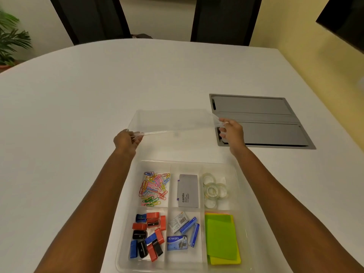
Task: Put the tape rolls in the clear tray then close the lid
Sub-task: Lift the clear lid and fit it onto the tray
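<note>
1. White table [98, 99] fills the view, rounded at its far edge, with dark chairs [222, 18] beyond it and a plant [11, 38] at the far left; a grey hatch [260, 123] is let into the top on the right.
2. Left hand [126, 141] is closed in a pinch on the lid's [173, 121] near-left corner, thumb and fingers on either face of the thin plastic.
3. Right hand [232, 133] pinches the lid's right edge the same way, fingertips closed over the rim.
4. One hand at each end probably keeps the flexible sheet from sagging or twisting, and lets it be squared up to the tray [242, 213].
5. Lid hangs above the table, beyond the tray's far wall and not touching it; its near edge looks raised, so it tilts.
6. Tape rolls [213, 190] already lie heaped in the tray's far-right compartment, so the first half of the task looks done.
7. Other compartments hold clips [154, 189], a grey pad [188, 191], sharpeners [147, 235], staple boxes [183, 231] and sticky notes [221, 238].
8. Nothing seems to stand above the tray's rim, so the lid should seat flat once brought back over it and lowered; I judge that the step in hand.
</note>
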`<state>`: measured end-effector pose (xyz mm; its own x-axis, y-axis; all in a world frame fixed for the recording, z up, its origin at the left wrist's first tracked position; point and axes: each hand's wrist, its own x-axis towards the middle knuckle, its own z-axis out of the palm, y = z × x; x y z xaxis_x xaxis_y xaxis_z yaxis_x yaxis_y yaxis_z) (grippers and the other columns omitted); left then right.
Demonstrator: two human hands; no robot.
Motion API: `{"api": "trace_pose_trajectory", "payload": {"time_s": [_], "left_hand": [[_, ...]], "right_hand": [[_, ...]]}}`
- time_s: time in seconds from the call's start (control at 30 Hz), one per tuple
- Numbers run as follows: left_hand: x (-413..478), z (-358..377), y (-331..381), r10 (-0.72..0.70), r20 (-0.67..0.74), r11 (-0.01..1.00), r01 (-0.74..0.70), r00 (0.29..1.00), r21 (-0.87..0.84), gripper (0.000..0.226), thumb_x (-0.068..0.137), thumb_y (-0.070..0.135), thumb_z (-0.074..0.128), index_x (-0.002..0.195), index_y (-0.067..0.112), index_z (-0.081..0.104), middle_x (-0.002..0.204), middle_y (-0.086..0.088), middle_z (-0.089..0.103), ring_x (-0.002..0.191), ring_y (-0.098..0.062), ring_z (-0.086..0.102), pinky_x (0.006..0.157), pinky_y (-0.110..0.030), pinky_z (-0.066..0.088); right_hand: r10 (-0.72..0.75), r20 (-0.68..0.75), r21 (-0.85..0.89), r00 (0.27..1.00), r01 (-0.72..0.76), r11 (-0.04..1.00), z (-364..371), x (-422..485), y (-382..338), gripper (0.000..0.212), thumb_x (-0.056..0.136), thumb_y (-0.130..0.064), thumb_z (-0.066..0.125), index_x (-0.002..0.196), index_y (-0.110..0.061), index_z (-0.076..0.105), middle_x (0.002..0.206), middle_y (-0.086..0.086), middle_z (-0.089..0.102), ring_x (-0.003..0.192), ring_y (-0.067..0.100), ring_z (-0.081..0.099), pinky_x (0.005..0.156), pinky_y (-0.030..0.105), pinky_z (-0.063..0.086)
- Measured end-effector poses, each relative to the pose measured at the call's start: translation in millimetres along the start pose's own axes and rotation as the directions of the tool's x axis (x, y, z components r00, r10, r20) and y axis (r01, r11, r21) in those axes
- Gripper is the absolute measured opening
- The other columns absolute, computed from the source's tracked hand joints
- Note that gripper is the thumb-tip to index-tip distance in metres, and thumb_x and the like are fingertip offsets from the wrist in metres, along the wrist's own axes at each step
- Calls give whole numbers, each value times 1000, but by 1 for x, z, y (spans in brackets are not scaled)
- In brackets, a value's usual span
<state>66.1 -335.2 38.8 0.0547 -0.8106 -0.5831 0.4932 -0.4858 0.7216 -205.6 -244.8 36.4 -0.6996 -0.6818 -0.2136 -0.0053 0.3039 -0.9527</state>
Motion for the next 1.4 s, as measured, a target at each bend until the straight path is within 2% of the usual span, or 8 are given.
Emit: {"api": "trace_pose_trajectory", "payload": {"time_s": [0.1, 0.43, 0.73, 0.9, 1.0, 1.1, 1.27, 1.4], "left_hand": [[-21, -4, 11, -62, 12, 993, 63, 998, -97, 24, 90, -8, 31, 70, 2, 42, 75, -19, 48, 64, -27, 53, 35, -27, 53], [-113, -15, 48, -95, 186, 980, 124, 978, -154, 15, 88, -4, 39, 76, 0, 48, 84, -18, 51, 68, -27, 58, 37, -24, 55], [-196, -24, 76, -5, 309, 992, 43, 951, -115, 18, 87, 6, 45, 75, -4, 53, 78, -17, 55, 40, -19, 65, 47, -18, 56], [-216, -38, 68, 39, 272, 991, -73, 961, 115, 25, 91, 19, 42, 77, 0, 50, 78, -14, 53, 67, -24, 58, 45, -24, 56], [-224, -49, 54, 96, 251, 810, -222, 963, 543, 24, 91, 25, 41, 89, 6, 56, 87, -17, 58, 65, -24, 51, 57, -28, 44], [-230, -57, 41, 342, 291, 443, -426, 894, 789, 29, 88, 21, 50, 107, 2, 62, 110, -21, 61, 94, -34, 58, 81, -36, 46], [-252, -59, 30, 275, 686, 280, -739, 674, 613, 33, 96, 28, 38, 108, 9, 63, 103, -11, 64, 110, -25, 54, 82, -29, 41], [-243, -72, 18, 301, 704, 196, -764, 643, 614, 29, 93, 24, 46, 112, 8, 60, 113, -16, 64, 111, -27, 57, 86, -29, 39]], "right_hand": [[-158, 67, -77, 985, 163, 984, -19, -18, -14, 40, 90, 7, 36, 113, -12, 63, 82, -10, 54, 71, 5, 48, 62, 16, 43], [-464, 71, -251, 883, 466, 849, -78, -73, -39, 31, 85, 1, 59, 115, -7, 59, 121, 16, 53, 101, 19, 50, 69, 0, 40], [-602, 8, -118, 799, 598, 793, -125, -123, -65, 19, 87, -25, 61, 95, -9, 65, 102, 14, 64, 96, 19, 57, 72, 4, 40], [-729, -57, -18, 683, 729, 684, -139, -166, -94, 12, 90, -16, 57, 84, -25, 62, 92, 6, 59, 87, 7, 56, 80, 18, 44], [-780, -62, -12, 623, 781, 624, -143, -185, -114, 13, 90, -10, 56, 98, -15, 64, 93, -1, 61, 85, -8, 58, 77, 10, 47], [-849, 8, -120, 529, 843, 524, -141, -199, -133, 19, 89, -7, 57, 105, -3, 66, 97, 6, 62, 84, -8, 56, 75, 2, 43], [-893, 164, -286, 419, 887, 363, -126, -219, -143, 20, 85, -5, 61, 104, 0, 67, 89, 22, 66, 78, 20, 55, 72, 2, 40], [-870, 66, -311, 488, 839, 447, -122, -222, -138, 20, 88, -9, 59, 105, -4, 67, 98, 18, 68, 83, 22, 59, 79, 29, 50]]}}
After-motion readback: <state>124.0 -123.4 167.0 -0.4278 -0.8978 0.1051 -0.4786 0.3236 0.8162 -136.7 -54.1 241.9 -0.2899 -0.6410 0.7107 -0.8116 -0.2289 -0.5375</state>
